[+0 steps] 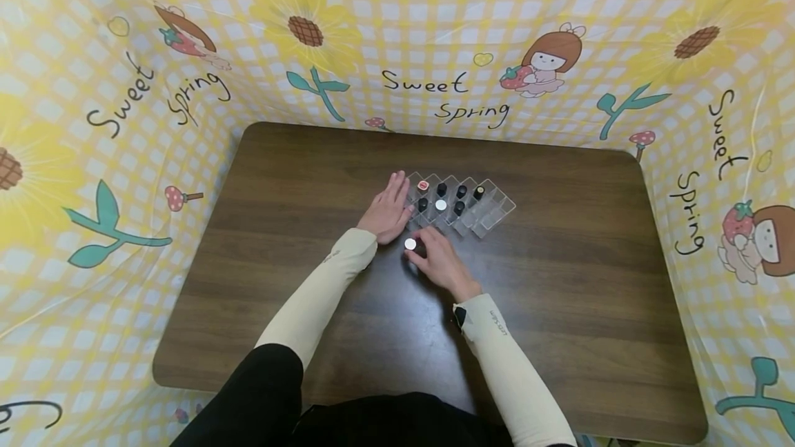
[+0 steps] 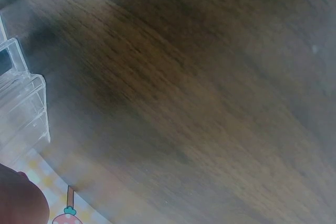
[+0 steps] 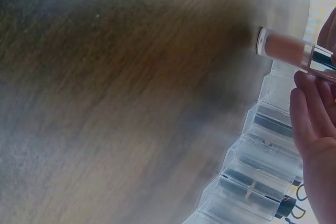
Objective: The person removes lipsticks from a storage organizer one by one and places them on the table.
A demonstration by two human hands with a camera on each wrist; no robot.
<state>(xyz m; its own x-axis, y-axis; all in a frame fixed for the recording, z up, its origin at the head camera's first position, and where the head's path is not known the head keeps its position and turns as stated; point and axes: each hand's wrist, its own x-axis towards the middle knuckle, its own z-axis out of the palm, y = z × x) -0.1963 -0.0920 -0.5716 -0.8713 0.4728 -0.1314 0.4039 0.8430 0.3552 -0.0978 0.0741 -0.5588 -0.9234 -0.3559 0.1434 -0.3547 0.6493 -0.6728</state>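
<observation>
A clear stepped lipstick organizer [image 1: 497, 216] stands on the brown table with several cosmetic tubes upright in its compartments. The person's left hand [image 1: 386, 211] lies against its left end, fingers straight. Just in front of the organizer's near left corner, the right hand [image 1: 442, 262] pinches a lip gloss tube [image 3: 286, 50] between thumb and fingers. That tube has a clear wall with peach-pink contents and a dark part by the fingertips; its white round end faces up in the head view. Only a fingertip [image 2: 21, 198] of the left hand shows in the left wrist view.
Among the seated tubes are a red-topped one [image 1: 423, 186], a white-topped one [image 1: 441, 205] and several black ones. The organizer's right-hand compartments hold no tubes. A yellow checked cloth [image 1: 435, 33] rises behind and beside the table [image 1: 286, 226].
</observation>
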